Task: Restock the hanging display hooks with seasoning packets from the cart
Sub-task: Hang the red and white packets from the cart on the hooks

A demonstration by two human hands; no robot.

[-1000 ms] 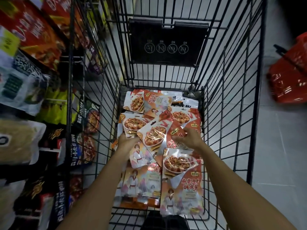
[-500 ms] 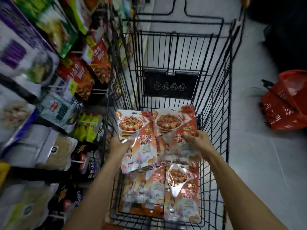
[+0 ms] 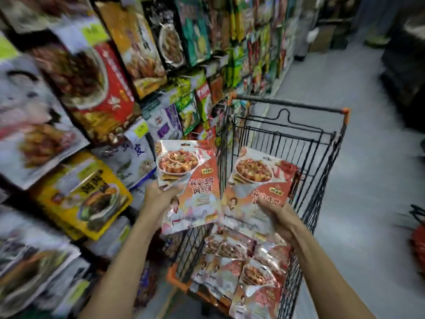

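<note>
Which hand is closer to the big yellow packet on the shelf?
Left. The left hand is just to the right of the yellow packet, gripping a seasoning packet. The right hand is farther off, above the cart, gripping another.

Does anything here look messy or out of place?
Only the spare packets in the cart: they lie in a loose, overlapping heap. The two held packets, in the left hand and right hand, look intact.

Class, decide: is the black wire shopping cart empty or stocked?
Stocked: glossy red-and-white seasoning packets lie piled inside the black wire shopping cart.
</note>
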